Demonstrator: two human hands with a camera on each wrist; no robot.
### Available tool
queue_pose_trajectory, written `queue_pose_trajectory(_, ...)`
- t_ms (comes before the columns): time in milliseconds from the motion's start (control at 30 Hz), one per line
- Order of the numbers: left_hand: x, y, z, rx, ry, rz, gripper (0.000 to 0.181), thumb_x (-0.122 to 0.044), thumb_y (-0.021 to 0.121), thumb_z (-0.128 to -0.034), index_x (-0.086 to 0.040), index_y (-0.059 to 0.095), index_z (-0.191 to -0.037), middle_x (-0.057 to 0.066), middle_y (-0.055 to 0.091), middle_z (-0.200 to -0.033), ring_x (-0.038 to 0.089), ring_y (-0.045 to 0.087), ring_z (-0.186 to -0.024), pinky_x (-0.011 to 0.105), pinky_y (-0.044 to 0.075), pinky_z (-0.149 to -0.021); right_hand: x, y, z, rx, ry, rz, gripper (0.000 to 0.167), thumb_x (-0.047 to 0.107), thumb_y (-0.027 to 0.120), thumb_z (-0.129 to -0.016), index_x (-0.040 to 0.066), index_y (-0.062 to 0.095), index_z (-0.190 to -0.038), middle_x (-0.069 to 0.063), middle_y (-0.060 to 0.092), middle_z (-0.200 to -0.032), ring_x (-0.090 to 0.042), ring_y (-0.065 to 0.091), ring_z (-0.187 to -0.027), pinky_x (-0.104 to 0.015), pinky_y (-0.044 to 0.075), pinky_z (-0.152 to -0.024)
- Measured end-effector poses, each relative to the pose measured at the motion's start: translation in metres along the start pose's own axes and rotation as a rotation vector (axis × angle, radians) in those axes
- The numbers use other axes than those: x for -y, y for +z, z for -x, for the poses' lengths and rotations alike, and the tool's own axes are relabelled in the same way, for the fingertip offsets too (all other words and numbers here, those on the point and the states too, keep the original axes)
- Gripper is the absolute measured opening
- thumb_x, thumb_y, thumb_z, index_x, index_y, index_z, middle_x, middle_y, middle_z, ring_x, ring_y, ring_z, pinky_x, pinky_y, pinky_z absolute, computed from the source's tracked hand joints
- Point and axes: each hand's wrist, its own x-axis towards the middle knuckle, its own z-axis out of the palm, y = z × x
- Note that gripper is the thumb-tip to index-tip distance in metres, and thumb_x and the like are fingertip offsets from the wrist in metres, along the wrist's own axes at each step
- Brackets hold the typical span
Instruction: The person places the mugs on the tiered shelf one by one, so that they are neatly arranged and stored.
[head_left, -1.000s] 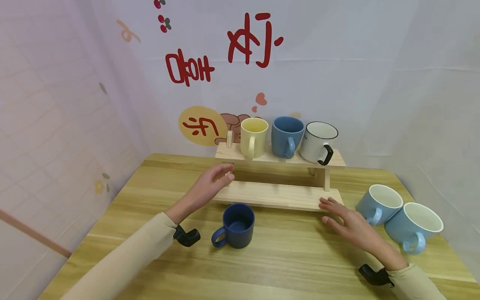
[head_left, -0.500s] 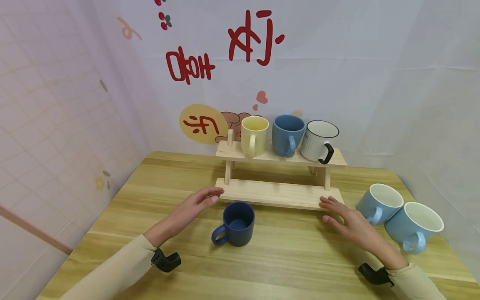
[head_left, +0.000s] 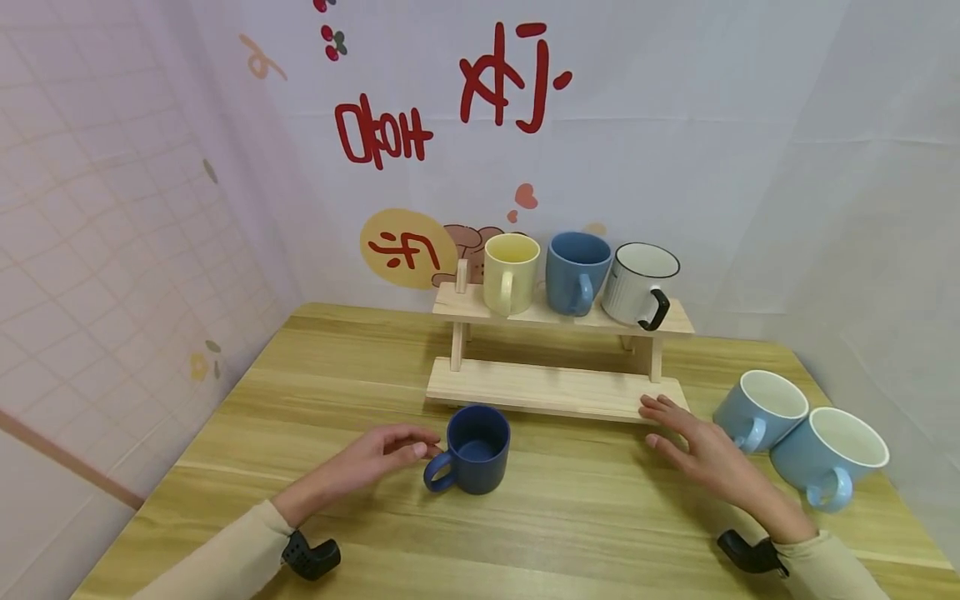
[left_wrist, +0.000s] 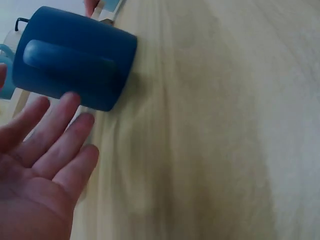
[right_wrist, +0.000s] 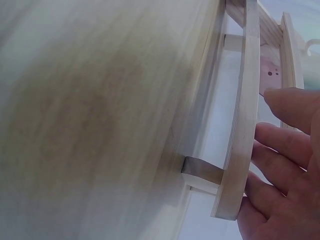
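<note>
A dark blue mug [head_left: 480, 458] stands upright on the table in front of a two-tier wooden rack [head_left: 555, 389], its handle pointing left. Just left of that handle is my left hand [head_left: 375, 457], fingers extended and holding nothing. In the left wrist view the same mug [left_wrist: 75, 55] lies beyond the fingertips [left_wrist: 70, 100]; whether they touch it I cannot tell. My right hand [head_left: 701, 454] is by the right end of the rack's lower shelf, fingers loosely extended. In the right wrist view its fingers [right_wrist: 280, 165] lie at the shelf board [right_wrist: 242, 120].
On the upper shelf stand a yellow mug [head_left: 512, 279], a blue mug [head_left: 567, 275] and a white mug [head_left: 630, 287] with a black handle. Two light blue mugs [head_left: 761, 408] stand side by side at the right of the table [head_left: 337, 367]. Behind is a printed cloth backdrop [head_left: 675, 125].
My left hand has come away from the rack's left side, moving down and toward me to beside the dark blue mug's handle. The right hand has stayed in place.
</note>
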Motion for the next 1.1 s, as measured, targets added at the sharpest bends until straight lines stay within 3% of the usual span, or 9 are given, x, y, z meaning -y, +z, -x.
queue_pose_trajectory(100, 0.002, 0.004, -0.001, 0.039, 0.03, 0.006, 0.036, -0.026, 0.049, -0.1117, -0.002, 0.068, -0.131, 0.008, 0.072, -0.124, 0.024, 0.064, -0.119, 0.026, 0.048, -0.102, 0.001, -0.001, -0.001, -0.002, -0.002, -0.002, 0.039, 0.013, 0.075, -0.096, 0.005, 0.068, -0.134, -0.018, 0.06, -0.145, -0.024, 0.045, -0.145, -0.001, 0.018, -0.108)
queue_pose_trajectory(233, 0.001, 0.009, -0.005, 0.082, 0.056, 0.054, 0.034, -0.024, 0.048, -0.1123, -0.004, 0.074, -0.122, 0.007, 0.075, -0.115, 0.021, 0.065, -0.113, 0.025, 0.047, -0.101, 0.001, -0.002, -0.001, 0.005, 0.003, 0.001, 0.039, 0.013, 0.075, -0.096, 0.005, 0.068, -0.134, -0.018, 0.06, -0.145, -0.031, 0.048, -0.142, -0.001, 0.018, -0.108)
queue_pose_trajectory(400, -0.001, 0.014, -0.01, 0.087, 0.066, 0.097, 0.035, -0.023, 0.049, -0.1119, 0.0, 0.075, -0.117, 0.011, 0.078, -0.107, 0.021, 0.07, -0.108, 0.023, 0.047, -0.101, 0.002, -0.002, 0.0, 0.004, 0.01, -0.005, 0.039, 0.013, 0.075, -0.096, 0.005, 0.068, -0.134, -0.018, 0.06, -0.145, -0.034, 0.049, -0.141, -0.001, 0.018, -0.108)
queue_pose_trajectory(733, -0.002, 0.023, -0.017, 0.189, 0.058, 0.164, 0.039, -0.024, 0.046, -0.113, 0.005, 0.072, -0.11, 0.016, 0.078, -0.096, 0.024, 0.069, -0.106, 0.026, 0.047, -0.1, 0.002, -0.002, 0.003, -0.015, -0.019, -0.006, 0.04, 0.01, 0.076, -0.094, 0.002, 0.068, -0.133, -0.02, 0.061, -0.143, -0.033, 0.05, -0.14, -0.003, 0.02, -0.11)
queue_pose_trajectory(967, -0.004, 0.028, -0.013, 0.114, 0.075, 0.178, 0.038, -0.021, 0.048, -0.1121, 0.008, 0.068, -0.098, 0.019, 0.074, -0.082, 0.019, 0.07, -0.093, 0.025, 0.047, -0.094, 0.0, -0.001, 0.003, -0.011, -0.012, -0.004, 0.041, 0.011, 0.076, -0.095, 0.003, 0.067, -0.134, -0.02, 0.06, -0.144, -0.03, 0.049, -0.141, -0.003, 0.019, -0.11)
queue_pose_trajectory(1100, -0.008, 0.029, -0.011, 0.054, 0.086, 0.2, 0.039, -0.02, 0.047, -0.1124, 0.011, 0.066, -0.098, 0.01, 0.073, -0.079, 0.018, 0.07, -0.089, 0.024, 0.046, -0.097, 0.0, 0.0, 0.002, -0.008, -0.004, -0.009, 0.041, 0.011, 0.075, -0.095, 0.004, 0.067, -0.135, -0.019, 0.06, -0.145, -0.034, 0.049, -0.141, -0.003, 0.019, -0.11)
